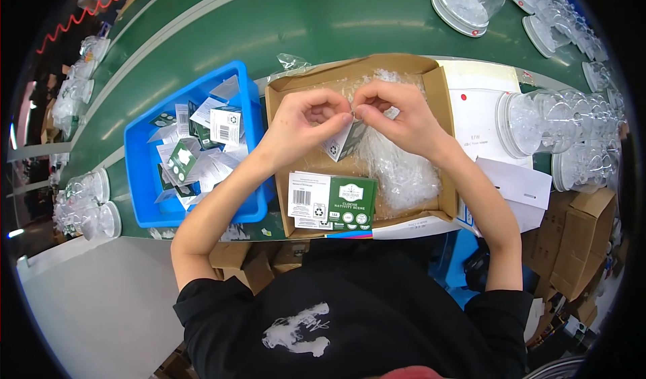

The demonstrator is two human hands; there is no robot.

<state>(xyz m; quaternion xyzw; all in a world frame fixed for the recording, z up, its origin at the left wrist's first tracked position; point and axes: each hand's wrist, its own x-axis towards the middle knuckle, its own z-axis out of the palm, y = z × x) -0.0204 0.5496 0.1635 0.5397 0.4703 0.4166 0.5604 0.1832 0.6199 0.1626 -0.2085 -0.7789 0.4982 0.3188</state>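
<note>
At lower centre, green-and-white printed cards (331, 201) lay stacked at the near edge of an open cardboard box (439, 90) — clear plastic bits (397, 167) heaped inside. Above them, left hand (303, 120) and right hand (393, 113) pinched a small folded tag (342, 142) between closed fingers. Left of centre, a blue bin (138, 170) held loose tags.

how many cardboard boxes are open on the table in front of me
1: the cardboard box under both hands, holding clear plastic bits and a green and white card. The blue bin to its left is plastic. More cardboard boxes sit below the table edge, partly hidden.
</note>
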